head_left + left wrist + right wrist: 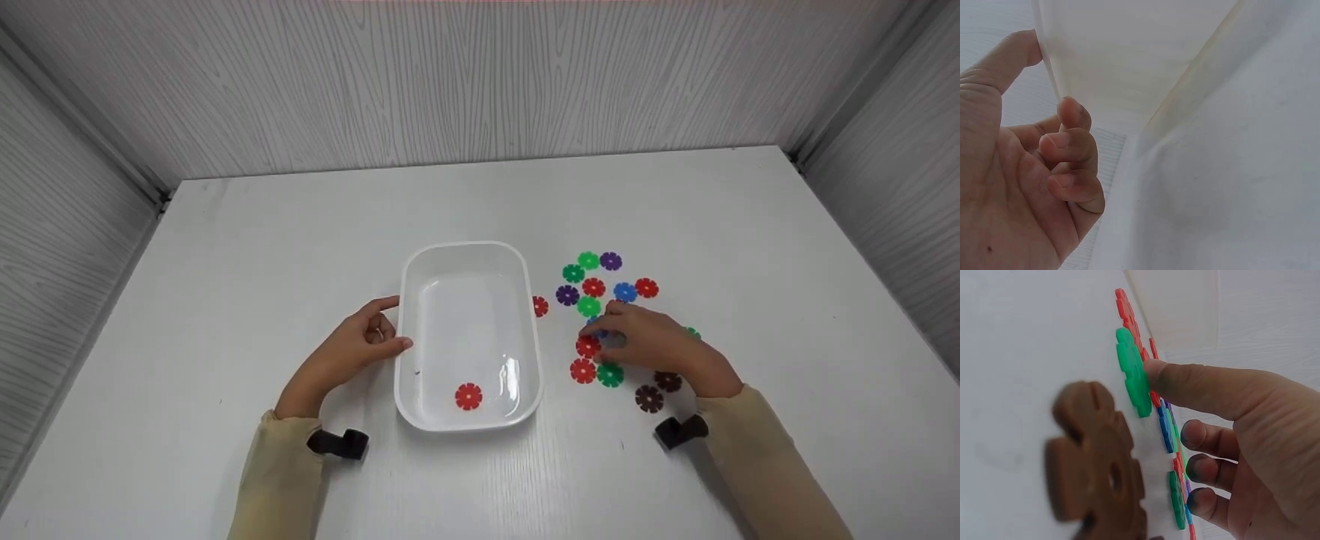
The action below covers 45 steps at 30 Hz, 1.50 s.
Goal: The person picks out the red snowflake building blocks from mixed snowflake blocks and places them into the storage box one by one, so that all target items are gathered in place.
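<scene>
One red disc (469, 396) lies in the tray (465, 322), many discs (589, 307) outside; left hand (345, 352) pinches tray rim, finger pinch of right hand (654, 337) unclear.

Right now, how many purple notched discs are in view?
2: one purple notched disc right of a light-green disc, another between two red discs. The right hand may hide more.

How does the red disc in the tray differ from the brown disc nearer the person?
The red disc lies in the tray; the brown disc lies on the table. The red disc sits alone there, the brown disc beside a second brown disc. Both are flat, round and notched.
</scene>
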Tool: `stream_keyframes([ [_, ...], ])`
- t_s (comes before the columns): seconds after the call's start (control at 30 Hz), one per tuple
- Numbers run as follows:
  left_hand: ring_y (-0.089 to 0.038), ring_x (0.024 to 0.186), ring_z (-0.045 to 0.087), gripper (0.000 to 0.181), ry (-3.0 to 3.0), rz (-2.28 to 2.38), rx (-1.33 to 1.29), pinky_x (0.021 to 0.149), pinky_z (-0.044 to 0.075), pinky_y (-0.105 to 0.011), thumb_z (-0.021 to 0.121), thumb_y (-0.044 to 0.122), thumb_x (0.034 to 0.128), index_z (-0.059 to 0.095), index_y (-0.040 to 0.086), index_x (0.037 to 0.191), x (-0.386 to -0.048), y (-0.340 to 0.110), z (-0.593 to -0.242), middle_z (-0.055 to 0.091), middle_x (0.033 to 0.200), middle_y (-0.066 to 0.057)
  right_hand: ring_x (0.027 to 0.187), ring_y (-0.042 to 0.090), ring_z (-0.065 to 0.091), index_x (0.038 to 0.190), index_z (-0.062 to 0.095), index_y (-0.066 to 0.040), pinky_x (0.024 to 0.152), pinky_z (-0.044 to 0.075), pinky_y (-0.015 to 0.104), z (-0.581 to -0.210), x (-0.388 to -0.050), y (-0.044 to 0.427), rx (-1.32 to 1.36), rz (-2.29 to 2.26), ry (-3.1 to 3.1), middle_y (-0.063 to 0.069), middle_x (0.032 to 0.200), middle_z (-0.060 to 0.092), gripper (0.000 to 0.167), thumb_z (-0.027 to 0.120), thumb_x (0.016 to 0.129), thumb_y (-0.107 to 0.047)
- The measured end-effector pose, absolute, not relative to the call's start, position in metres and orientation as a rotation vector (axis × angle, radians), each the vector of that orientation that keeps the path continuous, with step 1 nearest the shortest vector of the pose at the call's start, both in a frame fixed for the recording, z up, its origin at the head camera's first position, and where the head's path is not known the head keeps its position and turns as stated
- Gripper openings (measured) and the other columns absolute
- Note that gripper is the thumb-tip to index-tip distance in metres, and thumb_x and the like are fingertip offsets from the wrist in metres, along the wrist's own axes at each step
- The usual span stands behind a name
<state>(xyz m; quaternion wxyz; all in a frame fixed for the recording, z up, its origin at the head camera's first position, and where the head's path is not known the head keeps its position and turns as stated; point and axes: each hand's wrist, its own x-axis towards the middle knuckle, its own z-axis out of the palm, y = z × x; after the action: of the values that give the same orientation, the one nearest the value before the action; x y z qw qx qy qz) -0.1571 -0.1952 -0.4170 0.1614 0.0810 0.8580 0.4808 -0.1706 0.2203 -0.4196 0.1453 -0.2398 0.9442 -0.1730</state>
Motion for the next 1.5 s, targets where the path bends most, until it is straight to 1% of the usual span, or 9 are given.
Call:
stream_keyframes([
  [0.13, -0.012, 0.074, 0.046, 0.067, 2.451, 1.382, 0.241, 0.068, 0.038, -0.023, 0.072, 0.030, 0.0856, 0.043, 0.011, 0.143, -0.1567, -0.1951, -0.4178, 0.052, 0.088, -0.001, 0.091, 0.013, 0.053, 0.120, 0.068, -0.020, 0.077, 0.055, 0.032, -0.4219, -0.1710, 0.2218, -0.746, -0.496, 2.736, 0.001, 0.099, 0.056, 0.039, 0.075, 0.083, -0.028],
  [0.23, -0.011, 0.074, 0.046, 0.067, 2.451, 1.386, 0.242, 0.068, 0.038, -0.023, 0.072, 0.030, 0.0857, 0.043, 0.011, 0.143, -0.1565, -0.1949, -0.4183, 0.051, 0.088, -0.001, 0.092, 0.014, 0.053, 0.121, 0.067, -0.021, 0.079, 0.055, 0.034, -0.4227, -0.1712, 0.2237, -0.737, -0.504, 2.723, 0.001, 0.100, 0.056, 0.040, 0.075, 0.083, -0.028],
  [0.47, -0.012, 0.075, 0.046, 0.068, 2.455, 1.383, 0.229, 0.068, 0.039, -0.023, 0.072, 0.031, 0.0855, 0.042, 0.011, 0.143, -0.1563, -0.1953, -0.4193, 0.051, 0.089, -0.001, 0.113, 0.028, 0.055, 0.124, 0.065, -0.021, 0.091, 0.052, 0.046, -0.4219, -0.1704, 0.2236, -0.643, -0.533, 2.685, 0.007, 0.117, 0.058, 0.040, 0.072, 0.086, -0.028],
  [0.53, -0.012, 0.075, 0.046, 0.068, 2.454, 1.385, 0.224, 0.068, 0.039, -0.022, 0.072, 0.031, 0.0853, 0.042, 0.011, 0.143, -0.1560, -0.1957, -0.4190, 0.052, 0.089, -0.001, 0.112, 0.027, 0.056, 0.122, 0.065, -0.019, 0.091, 0.053, 0.046, -0.4223, -0.1704, 0.2220, -0.632, -0.546, 2.683, 0.006, 0.116, 0.059, 0.038, 0.072, 0.086, -0.026],
  [0.6, -0.013, 0.076, 0.046, 0.068, 2.454, 1.388, 0.223, 0.068, 0.039, -0.022, 0.072, 0.030, 0.0853, 0.042, 0.010, 0.143, -0.1560, -0.1959, -0.4185, 0.052, 0.089, -0.001, 0.104, 0.023, 0.056, 0.120, 0.065, -0.018, 0.090, 0.053, 0.044, -0.4228, -0.1705, 0.2199, -0.633, -0.555, 2.684, 0.005, 0.110, 0.059, 0.036, 0.071, 0.085, -0.025],
  [0.9, -0.015, 0.077, 0.047, 0.069, 2.461, 1.375, 0.228, 0.069, 0.040, -0.024, 0.072, 0.030, 0.0851, 0.042, 0.010, 0.144, -0.1558, -0.1938, -0.4177, 0.053, 0.090, -0.003, 0.100, 0.022, 0.057, 0.114, 0.063, -0.011, 0.090, 0.053, 0.043, -0.4234, -0.1700, 0.2175, -0.589, -0.522, 2.726, 0.007, 0.109, 0.062, 0.035, 0.073, 0.084, -0.024],
  [1.17, -0.014, 0.076, 0.047, 0.068, 2.453, 1.380, 0.238, 0.069, 0.040, -0.023, 0.072, 0.031, 0.0857, 0.042, 0.011, 0.143, -0.1550, -0.1941, -0.4176, 0.052, 0.090, -0.002, 0.095, 0.019, 0.057, 0.110, 0.067, -0.011, 0.086, 0.054, 0.040, -0.4235, -0.1708, 0.2197, -0.650, -0.492, 2.766, 0.004, 0.102, 0.062, 0.030, 0.073, 0.085, -0.027],
  [1.4, -0.015, 0.077, 0.047, 0.069, 2.469, 1.365, 0.231, 0.068, 0.040, -0.023, 0.072, 0.030, 0.0855, 0.042, 0.009, 0.143, -0.1550, -0.1937, -0.4168, 0.053, 0.091, -0.002, 0.107, 0.026, 0.059, 0.118, 0.067, -0.011, 0.092, 0.053, 0.044, -0.4223, -0.1712, 0.2217, -0.606, -0.539, 2.726, 0.008, 0.115, 0.063, 0.037, 0.074, 0.083, -0.023],
  [1.5, -0.015, 0.077, 0.047, 0.068, 2.470, 1.362, 0.236, 0.069, 0.040, -0.023, 0.072, 0.030, 0.0856, 0.042, 0.009, 0.143, -0.1559, -0.1936, -0.4171, 0.053, 0.091, -0.002, 0.107, 0.026, 0.059, 0.119, 0.067, -0.011, 0.091, 0.053, 0.043, -0.4211, -0.1709, 0.2217, -0.592, -0.552, 2.717, 0.008, 0.115, 0.063, 0.037, 0.073, 0.084, -0.021],
])
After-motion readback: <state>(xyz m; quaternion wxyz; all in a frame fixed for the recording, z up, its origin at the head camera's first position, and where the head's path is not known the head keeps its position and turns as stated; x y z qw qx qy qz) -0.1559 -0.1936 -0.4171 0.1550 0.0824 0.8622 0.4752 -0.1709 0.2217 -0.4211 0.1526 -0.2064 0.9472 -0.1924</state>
